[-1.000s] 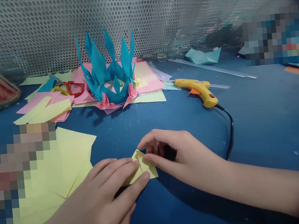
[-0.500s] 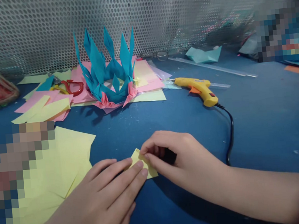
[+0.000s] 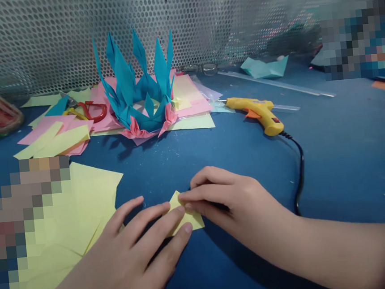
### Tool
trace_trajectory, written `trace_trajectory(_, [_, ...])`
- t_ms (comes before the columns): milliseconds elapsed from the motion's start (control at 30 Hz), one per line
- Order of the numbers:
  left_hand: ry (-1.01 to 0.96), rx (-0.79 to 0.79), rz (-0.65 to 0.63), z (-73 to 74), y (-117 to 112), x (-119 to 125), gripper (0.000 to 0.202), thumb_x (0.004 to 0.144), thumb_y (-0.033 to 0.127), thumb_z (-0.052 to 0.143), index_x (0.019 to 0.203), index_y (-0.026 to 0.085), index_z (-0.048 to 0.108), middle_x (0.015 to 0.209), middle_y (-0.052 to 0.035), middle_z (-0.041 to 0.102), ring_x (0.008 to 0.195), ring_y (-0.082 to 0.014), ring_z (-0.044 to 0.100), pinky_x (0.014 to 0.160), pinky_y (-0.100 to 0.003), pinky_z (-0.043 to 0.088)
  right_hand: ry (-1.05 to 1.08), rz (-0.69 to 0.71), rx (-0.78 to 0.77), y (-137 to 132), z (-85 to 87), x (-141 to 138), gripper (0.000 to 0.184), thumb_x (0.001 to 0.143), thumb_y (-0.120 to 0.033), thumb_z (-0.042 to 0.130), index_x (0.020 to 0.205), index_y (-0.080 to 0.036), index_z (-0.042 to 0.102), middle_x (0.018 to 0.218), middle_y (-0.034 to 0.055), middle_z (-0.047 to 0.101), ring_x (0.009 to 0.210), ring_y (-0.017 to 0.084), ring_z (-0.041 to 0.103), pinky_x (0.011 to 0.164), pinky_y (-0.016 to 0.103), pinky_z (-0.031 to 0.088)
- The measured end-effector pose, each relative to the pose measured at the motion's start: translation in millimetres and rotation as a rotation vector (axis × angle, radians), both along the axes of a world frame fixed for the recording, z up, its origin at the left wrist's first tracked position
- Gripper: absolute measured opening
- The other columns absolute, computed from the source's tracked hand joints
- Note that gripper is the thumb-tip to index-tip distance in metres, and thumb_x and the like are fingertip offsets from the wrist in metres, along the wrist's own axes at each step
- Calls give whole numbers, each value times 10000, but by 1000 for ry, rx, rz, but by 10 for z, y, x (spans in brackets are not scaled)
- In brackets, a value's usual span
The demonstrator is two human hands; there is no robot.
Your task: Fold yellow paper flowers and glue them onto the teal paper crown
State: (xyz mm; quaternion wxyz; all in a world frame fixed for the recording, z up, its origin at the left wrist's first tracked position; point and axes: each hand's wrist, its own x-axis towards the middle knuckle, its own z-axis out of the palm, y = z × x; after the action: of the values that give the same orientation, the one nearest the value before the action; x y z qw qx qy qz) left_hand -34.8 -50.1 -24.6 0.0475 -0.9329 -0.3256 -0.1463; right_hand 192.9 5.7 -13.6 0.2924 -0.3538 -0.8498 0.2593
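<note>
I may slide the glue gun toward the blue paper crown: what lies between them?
The head view shows light blue paper by the glue gun, then a pink sheet and pale yellow paper nearer the blue paper crown.

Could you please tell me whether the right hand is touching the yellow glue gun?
Apart: the head view shows a stretch of blue tabletop between the right hand and the yellow glue gun.

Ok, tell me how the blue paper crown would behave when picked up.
The crown is probably light, since it looks like folded paper around an open middle. Its tall, thin spikes would likely bend if gripped. The folded pink pieces at its front may crumple if pushed.
</note>
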Motion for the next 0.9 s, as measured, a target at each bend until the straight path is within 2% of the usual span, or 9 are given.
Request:
trace_trajectory(200, [36,45,-7,-6,-19,17,360,1060,264,378,1313,196,626,1352,-20,674,1245,-204,551,1188,-392,175,-131,44,290,-73,-31,-18,332,1015,-103,421,876,-107,722,847,100,661,752,169,605,676,272,558])
trace_trajectory(367, [58,69,-28,39,-24,45,379,1067,218,342,1249,164,670,1323,-38,694,1216,-199,581,1205,-407,124,-337,82,500,-116,-5,-45,307,948,3,431,917,-62,729,838,115,655,708,196,577,631,322,539])
trace_trajectory(467, [75,68,-36,63,-22,48,413,1072,202,306,1240,155,680,1320,-48,695,1220,-204,585,1208,-421,104,-412,63,539,-147,-20,-25,282,949,-30,445,1010,-28,721,865,131,660,740,227,590,612,355,534])
trace_trajectory(567, [77,71,-47,75,-14,41,417,1073,200,302,1248,159,679,1329,-42,691,1232,-200,576,1201,-416,130,-473,112,541,-153,-49,-3,282,936,-53,474,1107,-8,694,913,135,669,790,251,599,621,384,534])
trace_trajectory(733, [80,65,-42,57,-4,24,404,1064,203,326,1276,190,669,1358,-10,672,1256,-198,564,1181,-401,206,-549,186,494,-103,-53,24,417,904,-73,493,1302,6,588,1055,135,671,871,261,581,662,411,531])
trace_trajectory(833, [62,70,-44,25,-19,13,394,1054,216,349,1287,199,666,1357,-13,673,1267,-200,557,1182,-399,221,-550,212,534,-84,-23,41,397,902,-82,482,1268,7,611,1006,132,665,827,252,563,648,407,520])
trace_trajectory(900, [40,81,-40,15,-27,13,400,1052,217,346,1288,196,667,1355,-27,674,1277,-206,548,1189,-408,215,-535,224,565,-89,4,49,307,910,-86,484,1139,-27,679,941,127,655,789,244,558,629,396,511])
